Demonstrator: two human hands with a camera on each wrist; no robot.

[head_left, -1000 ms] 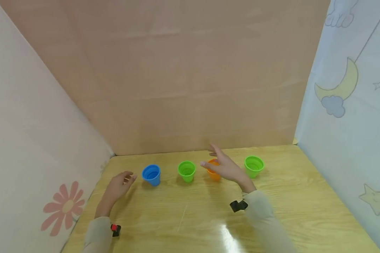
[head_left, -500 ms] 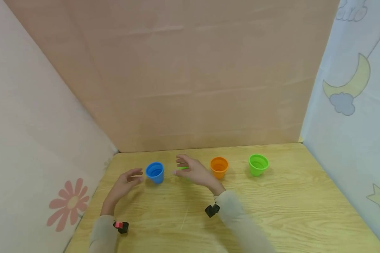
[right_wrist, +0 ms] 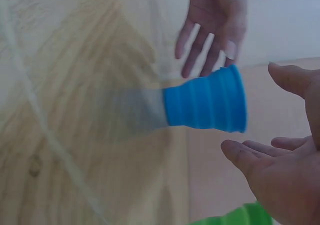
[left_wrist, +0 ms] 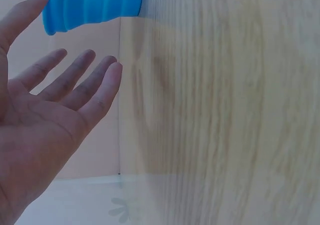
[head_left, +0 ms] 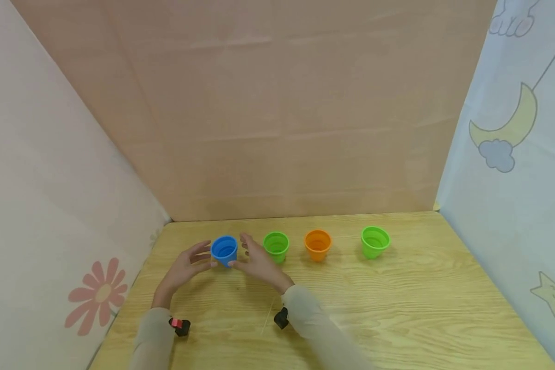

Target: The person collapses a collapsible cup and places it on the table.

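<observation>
A blue ribbed cup [head_left: 224, 250] stands upright on the wooden table, mouth up, between my two hands. My left hand [head_left: 185, 268] is at its left side with fingers spread and gently bent; in the left wrist view the palm faces the blue cup [left_wrist: 95, 5] with a gap under the rim. At its right side is my right hand [head_left: 259, 263], thumb near the cup's front and fingers behind. The right wrist view shows space between the right fingers and the blue cup [right_wrist: 207, 102]. Neither hand grips anything.
To the right of the blue cup, a green cup [head_left: 276, 246], an orange cup [head_left: 317, 245] and another green cup [head_left: 375, 242] stand in a row. A tan backdrop [head_left: 277, 154] rises behind the table [head_left: 398, 308], with pale patterned walls at both sides.
My right hand has moved left from over the orange cup, past the nearer green cup, to the blue cup. My left hand has come slightly closer to the blue cup.
</observation>
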